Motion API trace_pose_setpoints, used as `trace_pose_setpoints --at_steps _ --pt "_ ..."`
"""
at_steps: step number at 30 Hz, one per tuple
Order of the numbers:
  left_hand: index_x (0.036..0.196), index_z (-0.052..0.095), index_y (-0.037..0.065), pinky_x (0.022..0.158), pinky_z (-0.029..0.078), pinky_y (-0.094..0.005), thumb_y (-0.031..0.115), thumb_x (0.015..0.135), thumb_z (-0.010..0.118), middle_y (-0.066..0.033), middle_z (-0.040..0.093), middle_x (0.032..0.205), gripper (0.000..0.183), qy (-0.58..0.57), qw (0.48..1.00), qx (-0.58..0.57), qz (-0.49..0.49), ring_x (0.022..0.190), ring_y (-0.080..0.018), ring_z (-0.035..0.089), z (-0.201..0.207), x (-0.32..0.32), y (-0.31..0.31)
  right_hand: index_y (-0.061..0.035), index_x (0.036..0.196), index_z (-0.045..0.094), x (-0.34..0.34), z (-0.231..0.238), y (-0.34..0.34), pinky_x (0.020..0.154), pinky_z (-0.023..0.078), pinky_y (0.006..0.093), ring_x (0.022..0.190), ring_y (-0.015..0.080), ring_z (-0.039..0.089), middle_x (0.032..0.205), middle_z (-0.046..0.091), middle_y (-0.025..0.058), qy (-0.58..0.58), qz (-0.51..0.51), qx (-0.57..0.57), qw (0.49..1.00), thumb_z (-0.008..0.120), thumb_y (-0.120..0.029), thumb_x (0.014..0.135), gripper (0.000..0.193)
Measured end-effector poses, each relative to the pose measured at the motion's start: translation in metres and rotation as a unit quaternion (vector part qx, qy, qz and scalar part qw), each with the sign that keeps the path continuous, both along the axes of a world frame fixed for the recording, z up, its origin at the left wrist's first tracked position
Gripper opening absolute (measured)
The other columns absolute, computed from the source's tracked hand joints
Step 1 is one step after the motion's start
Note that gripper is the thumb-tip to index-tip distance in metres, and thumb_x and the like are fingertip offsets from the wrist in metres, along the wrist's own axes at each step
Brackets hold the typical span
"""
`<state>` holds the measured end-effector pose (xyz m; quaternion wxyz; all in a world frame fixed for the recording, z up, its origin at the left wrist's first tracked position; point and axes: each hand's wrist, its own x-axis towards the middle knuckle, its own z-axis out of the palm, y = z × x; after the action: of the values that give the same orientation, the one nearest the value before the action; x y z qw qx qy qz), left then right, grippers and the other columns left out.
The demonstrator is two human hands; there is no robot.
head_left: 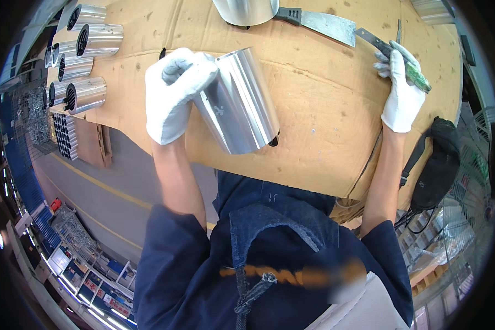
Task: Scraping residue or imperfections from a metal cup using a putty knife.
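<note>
My left hand [179,91], in a white glove, is closed on the edge of a shiny metal cylinder [239,104] that lies tilted over the cardboard-covered table [324,126]. A small black piece [274,140] shows at the cylinder's near end. On the right, my gloved right hand [401,85] is closed around a flat-bladed hand tool [375,42] with a green handle; its dark blade points left and away from me. A putty knife [327,27] with a black handle lies between that blade and a second metal cylinder [247,10] at the far edge of view.
Several similar metal cylinders [102,39] with dark ends lie along the table's left side. Another one [434,10] is at the far right. A black waist bag [437,165] hangs beside the table's right edge. Floor with yellow lines [107,186] shows at the left.
</note>
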<state>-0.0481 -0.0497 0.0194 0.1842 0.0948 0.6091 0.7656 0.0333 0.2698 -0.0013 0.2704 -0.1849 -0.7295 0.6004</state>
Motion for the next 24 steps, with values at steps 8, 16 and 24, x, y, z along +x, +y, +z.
trace_pose_setpoints --at_steps 8,16,24 --pt "0.078 0.060 -0.001 0.064 0.042 -0.0231 0.005 0.076 0.067 -0.0060 0.062 0.077 0.009 -0.002 1.000 -0.008 -0.008 0.070 -0.0110 0.055 0.003 -0.002 -0.001 0.0045 0.104 0.060 -0.001 -0.003 -0.003 0.061 0.045 0.0211 0.068 0.0130 0.062 0.084 0.066 0.0135 0.000 0.014 -0.006 1.000 0.058 -0.010 0.087 0.022" --pt "0.082 0.063 -0.002 0.063 0.043 -0.0214 0.008 0.078 0.067 -0.0049 0.063 0.076 0.012 -0.008 0.999 -0.053 0.008 0.068 -0.0085 0.056 0.008 0.000 0.005 0.0037 0.111 0.057 0.004 0.000 -0.003 0.059 0.045 0.0211 0.069 0.0107 0.059 0.084 0.064 0.0112 0.019 0.010 -0.062 0.998 0.054 -0.013 0.091 0.027" --pt "0.074 0.058 0.000 0.062 0.041 -0.0231 0.009 0.080 0.061 -0.0064 0.060 0.073 0.012 0.047 0.997 -0.057 0.004 0.066 -0.0113 0.053 0.001 0.001 0.005 -0.0012 0.111 0.053 0.010 0.024 -0.073 0.056 0.041 0.0222 0.066 0.0116 0.053 0.081 0.060 0.0098 0.073 0.143 -0.355 0.921 0.050 -0.023 0.093 0.028"
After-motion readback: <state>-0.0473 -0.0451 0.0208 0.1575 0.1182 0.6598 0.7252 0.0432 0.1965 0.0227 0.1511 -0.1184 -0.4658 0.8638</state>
